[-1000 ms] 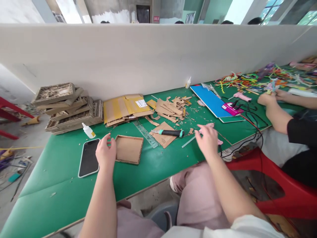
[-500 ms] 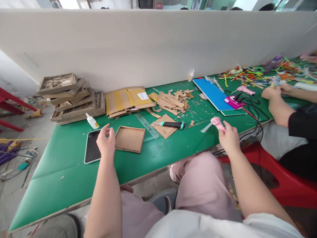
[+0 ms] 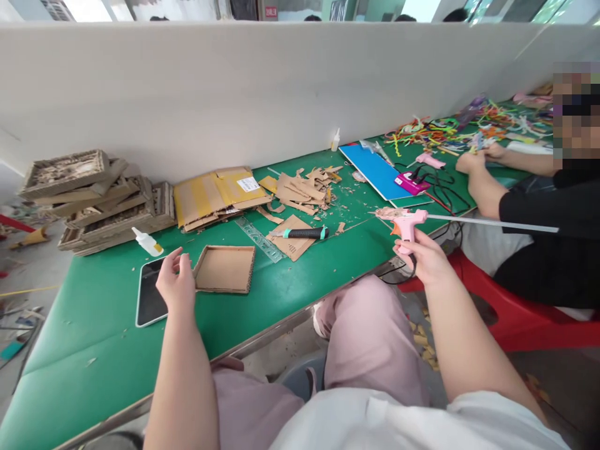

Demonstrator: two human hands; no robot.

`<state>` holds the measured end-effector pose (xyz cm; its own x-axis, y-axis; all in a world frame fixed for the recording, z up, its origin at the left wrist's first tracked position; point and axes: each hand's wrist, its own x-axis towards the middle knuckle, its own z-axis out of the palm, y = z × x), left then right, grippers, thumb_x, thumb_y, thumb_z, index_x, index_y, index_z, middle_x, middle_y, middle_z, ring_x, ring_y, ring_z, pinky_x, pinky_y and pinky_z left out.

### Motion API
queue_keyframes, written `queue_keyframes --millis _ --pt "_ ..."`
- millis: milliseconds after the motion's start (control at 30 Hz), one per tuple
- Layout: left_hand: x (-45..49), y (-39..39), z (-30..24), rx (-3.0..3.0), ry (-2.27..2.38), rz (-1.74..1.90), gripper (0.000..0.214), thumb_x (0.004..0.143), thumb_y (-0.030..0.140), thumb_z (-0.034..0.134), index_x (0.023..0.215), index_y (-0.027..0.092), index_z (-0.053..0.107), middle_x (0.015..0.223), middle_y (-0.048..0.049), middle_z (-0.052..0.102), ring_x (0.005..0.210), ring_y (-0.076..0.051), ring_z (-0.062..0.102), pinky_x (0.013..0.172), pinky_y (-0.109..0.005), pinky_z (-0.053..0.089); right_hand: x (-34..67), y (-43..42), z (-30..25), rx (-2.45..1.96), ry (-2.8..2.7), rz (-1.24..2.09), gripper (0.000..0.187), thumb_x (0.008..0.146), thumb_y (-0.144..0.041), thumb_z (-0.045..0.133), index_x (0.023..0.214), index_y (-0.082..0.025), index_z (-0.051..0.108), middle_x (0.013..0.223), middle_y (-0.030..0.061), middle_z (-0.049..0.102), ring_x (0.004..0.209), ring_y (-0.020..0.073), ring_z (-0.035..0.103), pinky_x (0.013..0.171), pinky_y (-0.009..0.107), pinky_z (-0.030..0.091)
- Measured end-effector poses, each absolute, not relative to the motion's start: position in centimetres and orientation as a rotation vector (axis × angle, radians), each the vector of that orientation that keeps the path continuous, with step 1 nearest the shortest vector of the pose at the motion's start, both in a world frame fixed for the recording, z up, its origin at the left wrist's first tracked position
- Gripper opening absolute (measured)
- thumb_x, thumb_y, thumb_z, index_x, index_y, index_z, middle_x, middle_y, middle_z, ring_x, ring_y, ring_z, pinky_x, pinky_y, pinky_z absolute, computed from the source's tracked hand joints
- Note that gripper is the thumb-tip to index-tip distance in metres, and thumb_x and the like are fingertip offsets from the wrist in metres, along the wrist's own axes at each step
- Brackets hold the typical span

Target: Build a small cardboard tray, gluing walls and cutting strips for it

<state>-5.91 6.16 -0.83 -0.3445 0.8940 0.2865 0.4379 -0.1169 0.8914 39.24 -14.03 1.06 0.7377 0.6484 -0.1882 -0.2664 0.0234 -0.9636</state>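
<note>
My right hand point(image 3: 424, 255) grips the handle of a pink glue gun point(image 3: 407, 225), held up over the table's front edge with its nozzle to the left. A long clear glue stick point(image 3: 497, 222) juts out of its back end. My left hand point(image 3: 176, 280) hovers by the tablet point(image 3: 150, 294), fingers loosely curled and apart, with nothing in them. Just right of that hand lies a shallow cardboard tray point(image 3: 225, 269). A utility knife point(image 3: 304, 233) rests on a cardboard piece point(image 3: 294, 249), beside a clear ruler point(image 3: 260, 240).
Stacked cardboard frames point(image 3: 107, 200), a glue bottle point(image 3: 148, 242), flattened cardboard point(image 3: 215, 194) and scraps point(image 3: 304, 189) line the back. To the right are a blue board point(image 3: 375, 172), a purple power strip point(image 3: 412, 182) with cables, and a co-worker's hands point(image 3: 473, 161).
My right hand has turned the glue gun, so its side and long glue stick now show, nozzle left. The camera view has swung right; my left hand stays by the tablet.
</note>
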Motion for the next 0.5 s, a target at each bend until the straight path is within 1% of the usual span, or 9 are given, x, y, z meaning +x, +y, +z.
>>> queue_keyframes --millis 67,200,300,367,433,500 --pt "-5.5 5.9 -0.3 1.395 1.75 1.502 0.039 0.076 0.036 0.052 0.106 0.017 0.067 0.088 -0.0063 0.069 0.08 -0.017 0.067 0.064 -0.026 0.053 39.1 -14.0 0.7 -1.353 -0.303 0.766 0.052 0.048 -0.007 0.068 0.097 -0.026 0.068 0.066 -0.0038 0.061 0.06 0.0077 0.058 0.057 0.017 0.054" --pt "-5.1 5.6 0.3 1.381 1.724 1.535 0.039 0.075 0.035 0.051 0.106 0.016 0.067 0.089 -0.0071 0.07 0.08 -0.017 0.067 0.063 -0.025 0.052 39.7 -13.8 -0.3 -1.332 -0.234 0.823 0.051 0.05 0.0 0.062 0.094 -0.024 0.069 0.065 -0.0026 0.062 0.063 0.0091 0.061 0.062 0.019 0.057" --pt "-5.1 5.6 0.2 1.393 1.712 1.534 0.04 0.075 0.036 0.051 0.106 0.016 0.067 0.088 -0.0071 0.069 0.079 -0.016 0.067 0.061 -0.024 0.052 40.8 -13.2 -1.1 -1.322 -0.211 0.858 0.036 0.057 -0.002 0.062 0.088 -0.02 0.069 0.068 -0.0001 0.064 0.064 0.0096 0.062 0.061 0.019 0.058" --pt "-5.2 5.6 0.2 1.391 1.7 1.54 0.04 0.075 0.036 0.052 0.106 0.015 0.067 0.088 -0.0071 0.069 0.078 -0.016 0.066 0.06 -0.024 0.052 41.8 -12.6 -1.5 -1.315 -0.208 0.878 0.026 0.064 -0.005 0.061 0.085 -0.019 0.068 0.071 0.0015 0.065 0.064 0.0094 0.062 0.056 0.017 0.057" --pt "-5.2 5.7 0.1 1.391 1.692 1.544 0.04 0.075 0.036 0.052 0.106 0.015 0.066 0.088 -0.0071 0.069 0.077 -0.016 0.066 0.061 -0.024 0.052 42.7 -11.8 -1.8 -1.313 -0.213 0.888 0.021 0.07 -0.007 0.058 0.085 -0.019 0.068 0.072 0.0018 0.065 0.062 0.0086 0.061 0.051 0.015 0.055" --pt "-5.3 5.7 0.1 1.394 1.692 1.539 0.041 0.074 0.036 0.053 0.106 0.015 0.066 0.088 -0.0069 0.069 0.077 -0.016 0.066 0.061 -0.024 0.052 43.5 -11.1 -1.8 -1.328 -0.22 0.886 0.019 0.075 -0.009 0.054 0.085 -0.02 0.067 0.073 0.0022 0.065 0.061 0.0082 0.06 0.05 0.014 0.054"
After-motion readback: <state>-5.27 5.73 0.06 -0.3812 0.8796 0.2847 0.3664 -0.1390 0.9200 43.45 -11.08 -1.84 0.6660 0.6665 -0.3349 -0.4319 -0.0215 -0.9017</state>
